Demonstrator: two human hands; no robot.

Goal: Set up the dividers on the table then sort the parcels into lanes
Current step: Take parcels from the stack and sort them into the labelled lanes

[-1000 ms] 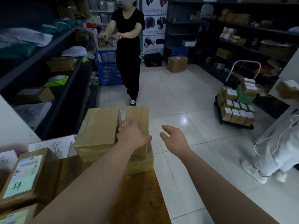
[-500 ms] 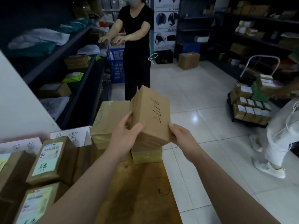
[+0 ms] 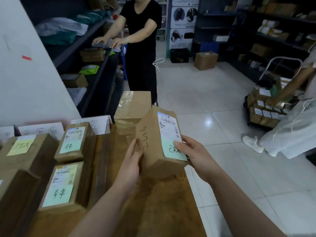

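Once lifted off the stack beyond, the parcel was clasped between left hand and right hand, label now turned up; lane readable, placement pending

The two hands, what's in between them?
A brown parcel with a green note, gripped by the left hand and right hand on opposite sides, as the head view shows.

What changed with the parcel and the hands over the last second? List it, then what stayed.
The left hand lifted the narrow parcel off the stack; the right hand joined, and both turned it label-up and drew it toward the wearer. The large taped box, the labelled parcels and the paper dividers stayed put.
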